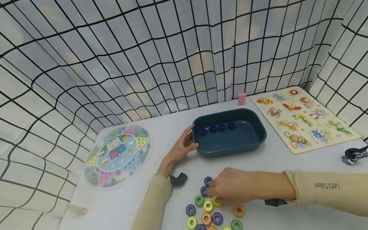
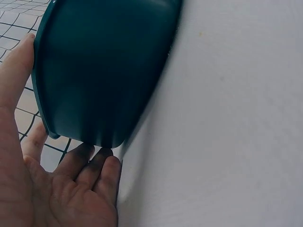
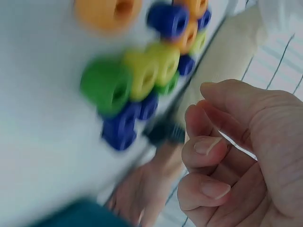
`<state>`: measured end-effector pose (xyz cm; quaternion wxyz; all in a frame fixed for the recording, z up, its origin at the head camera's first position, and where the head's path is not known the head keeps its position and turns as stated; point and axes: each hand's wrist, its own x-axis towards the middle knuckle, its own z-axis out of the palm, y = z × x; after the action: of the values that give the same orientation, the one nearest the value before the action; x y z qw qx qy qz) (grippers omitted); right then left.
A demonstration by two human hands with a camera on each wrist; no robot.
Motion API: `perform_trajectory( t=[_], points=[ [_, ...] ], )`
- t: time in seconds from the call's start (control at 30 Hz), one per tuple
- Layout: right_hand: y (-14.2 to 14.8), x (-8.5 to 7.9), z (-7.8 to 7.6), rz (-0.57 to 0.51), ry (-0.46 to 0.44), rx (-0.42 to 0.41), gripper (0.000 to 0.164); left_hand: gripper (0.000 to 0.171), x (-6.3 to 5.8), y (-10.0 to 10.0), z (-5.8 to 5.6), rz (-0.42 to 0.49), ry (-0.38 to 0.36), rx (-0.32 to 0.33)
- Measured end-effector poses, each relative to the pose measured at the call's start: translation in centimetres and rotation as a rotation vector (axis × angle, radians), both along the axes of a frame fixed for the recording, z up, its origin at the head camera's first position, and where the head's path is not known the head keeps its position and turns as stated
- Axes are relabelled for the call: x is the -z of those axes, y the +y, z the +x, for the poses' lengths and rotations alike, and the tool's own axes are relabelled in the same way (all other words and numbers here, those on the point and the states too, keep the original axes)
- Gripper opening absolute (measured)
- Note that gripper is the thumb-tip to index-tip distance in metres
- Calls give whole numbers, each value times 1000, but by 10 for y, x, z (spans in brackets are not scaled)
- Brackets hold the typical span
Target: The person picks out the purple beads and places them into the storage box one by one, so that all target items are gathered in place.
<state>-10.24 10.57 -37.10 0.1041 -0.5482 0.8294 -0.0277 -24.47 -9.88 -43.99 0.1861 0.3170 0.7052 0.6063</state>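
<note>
At the left end of a dark teal tray (image 1: 230, 147), my left hand (image 1: 182, 148) holds the tray, thumb on one side and fingertips against the end wall. Several small purple rings (image 1: 221, 127) lie in a row inside the tray. My right hand (image 1: 233, 187) is over the loose rings in front of the tray. Its fingers (image 3: 203, 151) are loosely curled, and nothing shows between thumb and fingers in the right wrist view. Around it lie a green ring (image 1: 199, 200), a yellow ring (image 1: 208, 206), an orange ring (image 1: 238, 210) and a purple ring (image 1: 217, 218). The hand partly covers some rings.
A round game board (image 1: 118, 156) in clear packaging lies at left. On the right are a wooden insect puzzle board (image 1: 304, 119) and a dark purple item (image 1: 355, 155). A pink block (image 1: 241, 99) stands behind the tray, near the black wire grid (image 1: 161, 60).
</note>
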Motion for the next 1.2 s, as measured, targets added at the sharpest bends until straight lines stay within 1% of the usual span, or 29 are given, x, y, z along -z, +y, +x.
perform_trajectory(
  t=[0.07,0.13,0.33,0.47,0.6,0.8,0.87,1.0,1.13,1.2],
  points=[
    [-3,5,9,26,-35,-40,12,74,0,0,0,0,-1,-3],
    [-7,9,16,54,-59,-63,10,74,0,0,0,9,1,-3],
    [-13,19,26,119,-77,-60,12,75,-1,2,1,19,0,-1],
    [-14,24,29,141,-48,-58,17,74,-1,2,1,9,-8,1],
    [-15,27,31,124,-6,-64,18,74,-2,1,1,-5,-9,-7],
    [-15,32,34,99,101,-80,15,75,-1,1,1,-4,-3,-12],
    [-16,34,35,95,124,-78,16,75,-1,1,2,-1,1,-10],
    [-17,37,35,99,135,-71,18,75,-2,0,2,-2,8,-13],
    [-18,36,34,116,130,-67,20,75,-2,0,3,-6,5,-10],
    [-17,34,33,127,108,-59,20,75,-3,0,2,-8,3,-8]
  ],
)
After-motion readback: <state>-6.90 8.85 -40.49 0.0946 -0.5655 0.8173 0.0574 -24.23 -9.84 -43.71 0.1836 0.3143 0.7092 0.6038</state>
